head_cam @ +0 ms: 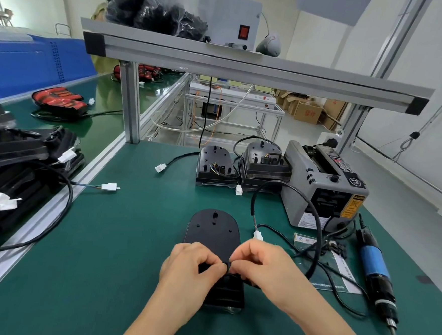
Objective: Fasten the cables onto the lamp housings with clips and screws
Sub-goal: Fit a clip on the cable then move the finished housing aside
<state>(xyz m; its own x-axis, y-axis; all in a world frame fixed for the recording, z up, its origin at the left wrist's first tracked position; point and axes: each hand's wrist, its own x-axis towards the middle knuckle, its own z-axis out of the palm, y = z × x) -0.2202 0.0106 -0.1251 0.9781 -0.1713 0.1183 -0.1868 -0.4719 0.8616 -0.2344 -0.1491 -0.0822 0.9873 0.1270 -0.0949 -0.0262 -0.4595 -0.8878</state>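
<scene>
Centrally, a black lamp housing lies flat on the green bench mat, directly in front of the person. The left hand and the right hand meet over its middle with fingers curled, both pinching a small black piece; whether it is a clip or the cable end cannot be told. The black cable arcs up from beside the right hand and ends in a white plug just above that hand. Two further housings sit at the rear, beside a grey tape dispenser. A blue electric screwdriver lies at the right.
</scene>
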